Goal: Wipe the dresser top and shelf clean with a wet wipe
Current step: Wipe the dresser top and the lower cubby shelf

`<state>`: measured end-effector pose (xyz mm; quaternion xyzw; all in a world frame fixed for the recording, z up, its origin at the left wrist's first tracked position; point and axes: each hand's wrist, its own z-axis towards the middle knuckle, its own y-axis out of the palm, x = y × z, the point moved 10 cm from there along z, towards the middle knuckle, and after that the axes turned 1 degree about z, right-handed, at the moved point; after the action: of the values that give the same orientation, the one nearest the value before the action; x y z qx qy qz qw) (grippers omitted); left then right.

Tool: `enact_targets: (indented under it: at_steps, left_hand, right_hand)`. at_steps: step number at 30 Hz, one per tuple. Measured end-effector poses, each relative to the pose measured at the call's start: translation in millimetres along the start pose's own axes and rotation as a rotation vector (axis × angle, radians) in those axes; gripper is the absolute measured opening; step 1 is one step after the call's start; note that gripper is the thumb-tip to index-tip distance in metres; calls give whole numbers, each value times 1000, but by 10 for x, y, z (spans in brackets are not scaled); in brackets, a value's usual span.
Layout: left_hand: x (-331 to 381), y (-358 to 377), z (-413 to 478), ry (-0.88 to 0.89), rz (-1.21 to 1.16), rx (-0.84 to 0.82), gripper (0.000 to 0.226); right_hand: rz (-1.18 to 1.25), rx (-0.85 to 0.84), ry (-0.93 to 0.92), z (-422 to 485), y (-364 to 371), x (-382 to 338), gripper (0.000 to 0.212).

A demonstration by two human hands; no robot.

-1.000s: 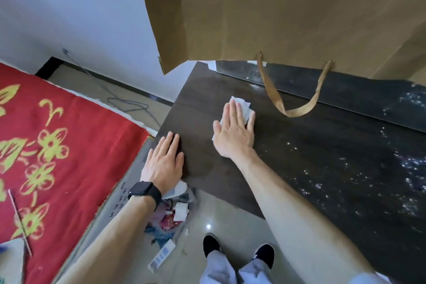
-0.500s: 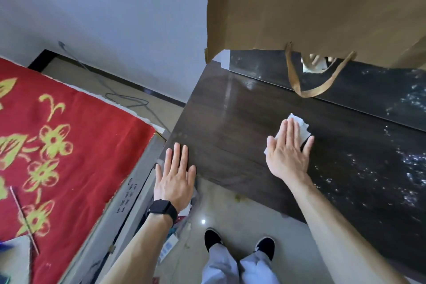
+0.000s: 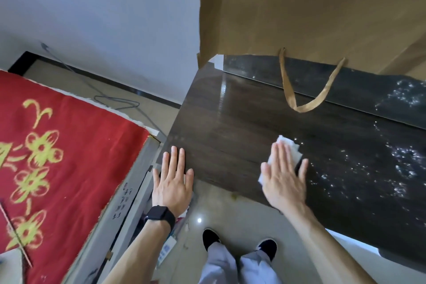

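Note:
The dark wood dresser top fills the middle and right of the head view. Its left part looks wet and streaked; white dusty specks cover its right part. My right hand lies flat with straight fingers on a white wet wipe and presses it to the top near the front edge. The wipe shows beyond my fingertips and beside my thumb. My left hand, with a black watch at the wrist, rests flat on the dresser's front left corner.
A large brown paper bag stands at the back of the dresser, its handle drooping onto the top. A red and yellow cloth covers a bed on the left. Litter lies on the floor by my shoes.
My right hand has slid the wipe from the back left of the top toward the right and the front edge. My left hand has stayed on the front left corner.

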<state>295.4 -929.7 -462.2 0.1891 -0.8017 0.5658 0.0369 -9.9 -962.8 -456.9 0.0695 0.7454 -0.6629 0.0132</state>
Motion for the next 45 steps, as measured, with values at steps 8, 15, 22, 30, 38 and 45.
enact_targets:
  at_steps: [8, 15, 22, 30, 38, 45]
  left_hand:
    - [-248, -123, -128, -63, -117, 101, 59]
    - [-460, -157, -132, -17, -74, 103, 63]
    - [196, -101, 31, 133, 88, 68, 60]
    - [463, 128, 57, -49, 62, 26, 62]
    - [900, 224, 31, -157, 8, 92, 61]
    - [1561, 541, -25, -103, 3, -21, 57]
  right_hand:
    - [45, -93, -687, -190, 179, -1880, 61]
    - [-48, -181, -892, 239, 293, -2903, 60]
    - [28, -66, -144, 628, 3, -698, 63]
    - [28, -44, 8, 436, -91, -234, 68]
    - [65, -53, -228, 542, -93, -23, 64]
    - [97, 33, 30, 361, -181, 1055, 67]
